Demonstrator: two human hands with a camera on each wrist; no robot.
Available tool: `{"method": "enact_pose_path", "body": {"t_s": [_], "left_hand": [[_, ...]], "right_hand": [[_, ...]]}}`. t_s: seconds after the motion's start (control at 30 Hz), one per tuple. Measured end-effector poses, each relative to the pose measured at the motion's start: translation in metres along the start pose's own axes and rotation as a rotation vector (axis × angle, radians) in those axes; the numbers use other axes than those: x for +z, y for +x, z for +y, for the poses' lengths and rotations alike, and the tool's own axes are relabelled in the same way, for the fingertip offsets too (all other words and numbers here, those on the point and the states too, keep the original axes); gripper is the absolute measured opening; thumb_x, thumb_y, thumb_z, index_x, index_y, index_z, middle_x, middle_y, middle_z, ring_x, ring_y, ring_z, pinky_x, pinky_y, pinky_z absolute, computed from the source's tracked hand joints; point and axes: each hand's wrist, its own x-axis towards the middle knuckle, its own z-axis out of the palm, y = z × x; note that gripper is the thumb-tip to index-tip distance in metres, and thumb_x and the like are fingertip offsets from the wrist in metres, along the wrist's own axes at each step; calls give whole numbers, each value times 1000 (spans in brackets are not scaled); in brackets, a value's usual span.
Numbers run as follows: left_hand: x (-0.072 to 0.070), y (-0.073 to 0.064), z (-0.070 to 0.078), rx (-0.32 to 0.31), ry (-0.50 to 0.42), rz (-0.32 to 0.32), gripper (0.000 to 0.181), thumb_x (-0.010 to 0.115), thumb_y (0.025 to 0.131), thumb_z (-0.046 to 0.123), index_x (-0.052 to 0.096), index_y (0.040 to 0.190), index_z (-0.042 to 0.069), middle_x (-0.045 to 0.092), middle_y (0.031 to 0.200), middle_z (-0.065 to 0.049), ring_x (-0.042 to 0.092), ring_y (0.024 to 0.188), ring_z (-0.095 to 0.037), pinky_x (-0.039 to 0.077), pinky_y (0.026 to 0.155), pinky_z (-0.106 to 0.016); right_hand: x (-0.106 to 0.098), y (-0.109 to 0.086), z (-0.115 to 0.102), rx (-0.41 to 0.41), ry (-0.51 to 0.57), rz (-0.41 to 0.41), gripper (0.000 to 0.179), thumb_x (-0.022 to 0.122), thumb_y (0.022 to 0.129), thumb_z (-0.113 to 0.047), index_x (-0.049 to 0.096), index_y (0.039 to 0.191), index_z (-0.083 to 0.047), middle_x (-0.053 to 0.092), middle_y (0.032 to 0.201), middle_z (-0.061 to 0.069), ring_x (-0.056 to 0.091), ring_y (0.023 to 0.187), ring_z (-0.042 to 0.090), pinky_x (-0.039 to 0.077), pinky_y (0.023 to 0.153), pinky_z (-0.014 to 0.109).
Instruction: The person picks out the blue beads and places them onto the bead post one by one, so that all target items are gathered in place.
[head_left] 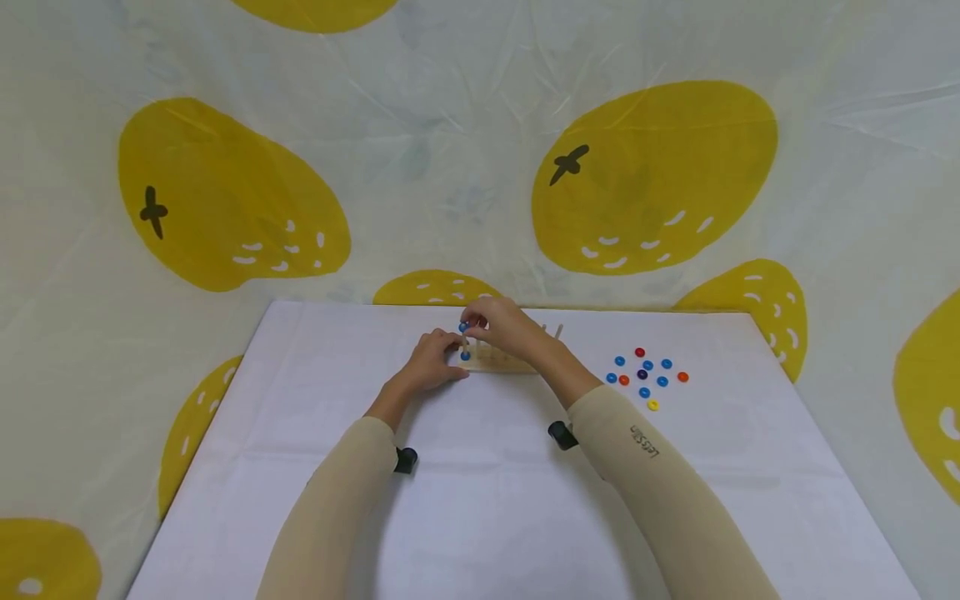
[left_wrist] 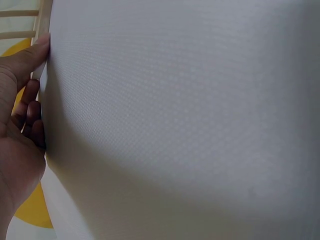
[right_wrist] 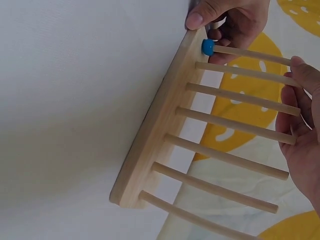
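A wooden peg board (head_left: 501, 365) with a row of upright pegs stands toward the back of the table. My left hand (head_left: 429, 365) grips its left end, thumb on the front edge; the left wrist view shows the thumb (left_wrist: 37, 54) against the wood. At the top of the leftmost peg, my right hand (head_left: 504, 327) pinches a blue ring (head_left: 463, 327). Fingers hide that ring in the right wrist view, so I cannot tell whether it is around the peg tip. Another blue ring (right_wrist: 207, 47) sits at the base of the same peg.
Loose rings lie scattered on the white tabletop (head_left: 480, 517) right of the board: several blue, a red ring (head_left: 640, 352), orange ones, a dark ring (head_left: 642, 375) and a yellow ring (head_left: 653, 406). Behind the table hangs a fruit-patterned cloth (head_left: 450, 167).
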Motion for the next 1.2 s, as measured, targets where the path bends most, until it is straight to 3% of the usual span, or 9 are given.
{"method": "enact_pose_path", "body": {"t_s": [0.7, 1.2], "left_hand": [[0, 1, -1, -8, -9, -11, 56, 87, 85, 29, 64, 134, 14, 56, 125, -7, 46, 118, -27, 43, 107, -44], [-1, 2, -1, 0, 5, -15, 58, 87, 85, 28, 63, 136, 13, 57, 125, -8, 46, 116, -27, 43, 105, -43]], "right_hand": [[-7, -3, -3, 42, 26, -16, 19, 74, 96, -14, 73, 113, -5, 73, 102, 6, 67, 95, 19, 57, 90, 32], [-9, -4, 1, 27, 19, -10, 22, 74, 96, -17, 72, 114, -5, 74, 103, 6, 67, 95, 20, 57, 90, 33]]}}
